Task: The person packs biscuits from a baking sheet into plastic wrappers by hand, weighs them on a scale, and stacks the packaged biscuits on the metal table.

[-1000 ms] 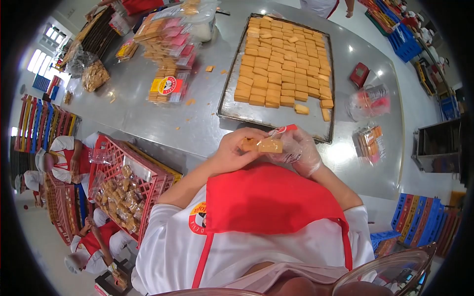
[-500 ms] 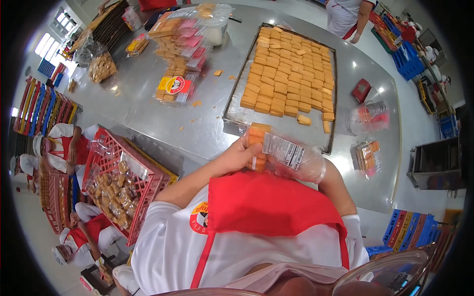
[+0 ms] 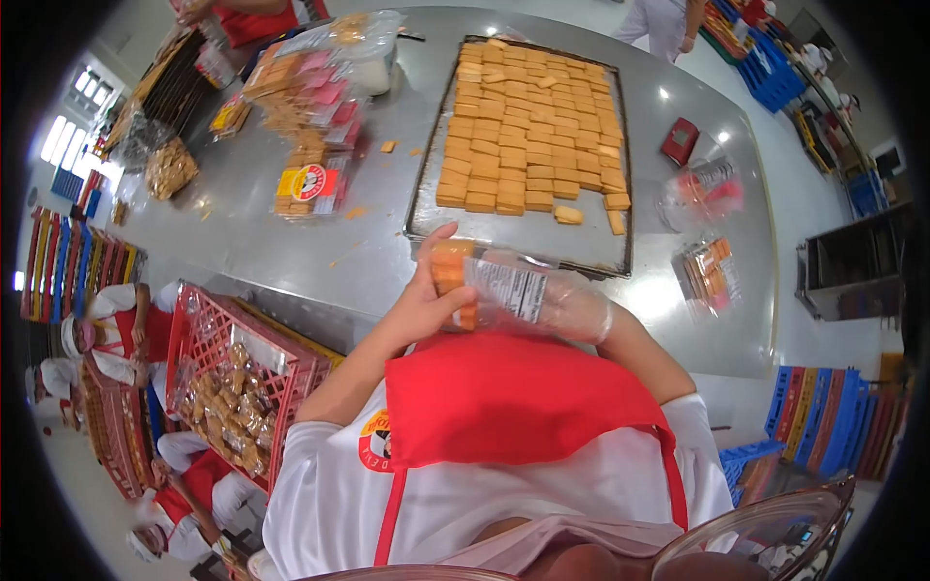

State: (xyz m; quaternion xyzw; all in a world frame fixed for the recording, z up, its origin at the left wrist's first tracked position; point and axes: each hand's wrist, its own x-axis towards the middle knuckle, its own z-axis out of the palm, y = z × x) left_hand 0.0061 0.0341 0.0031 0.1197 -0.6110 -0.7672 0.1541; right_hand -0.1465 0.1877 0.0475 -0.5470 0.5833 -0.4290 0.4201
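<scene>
My left hand (image 3: 418,302) is bare and wrapped around the left end of a clear bag of biscuits (image 3: 452,266), thumb in front. Orange-brown biscuits are stacked inside that end, and a white printed label (image 3: 511,288) faces up. At the bag's right end is my right hand (image 3: 578,308), in a clear plastic glove; its fingers are hidden behind the label and plastic. Just beyond the bag lies a metal tray (image 3: 423,218) with rows of rectangular biscuits (image 3: 528,126). A loose biscuit (image 3: 568,215) rests at the near edge of the rows.
Filled biscuit packs (image 3: 308,184) are piled on the steel table (image 3: 378,271) at left. At right lie a red object (image 3: 680,141), clear plastic bags (image 3: 702,194) and another pack (image 3: 709,275). A red crate (image 3: 300,363) of bagged goods stands at my left. Co-workers (image 3: 145,324) are farther left.
The view has shifted, so table items appear farther left. My hands and the bag have moved left in the picture, and my left index finger is now raised beside the bag.
</scene>
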